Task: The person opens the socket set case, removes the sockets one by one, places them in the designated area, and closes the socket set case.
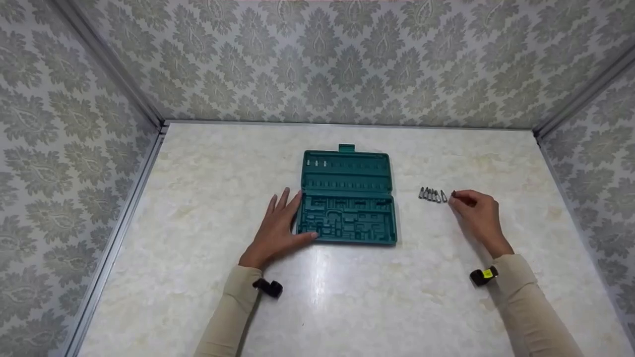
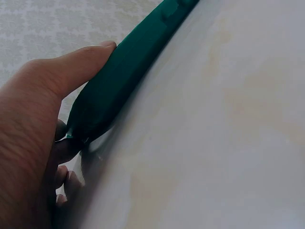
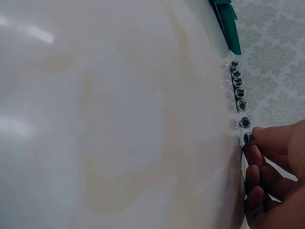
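Observation:
A green plastic socket case lies unfolded on the table, its moulded slots facing up. My left hand rests at its lower left corner. The fingers are spread and straight along the side, and the thumb lies over the front rim. To the right of the case stands a row of several small metal sockets, their hollow ends showing in the right wrist view. At the right end of this row, my right hand pinches one socket between thumb and index finger, close to the tabletop.
Three small metal pieces sit in the upper left slots of the lid. The pale marbled table is bounded by patterned walls at the back and sides. A small black camera is worn on each wrist.

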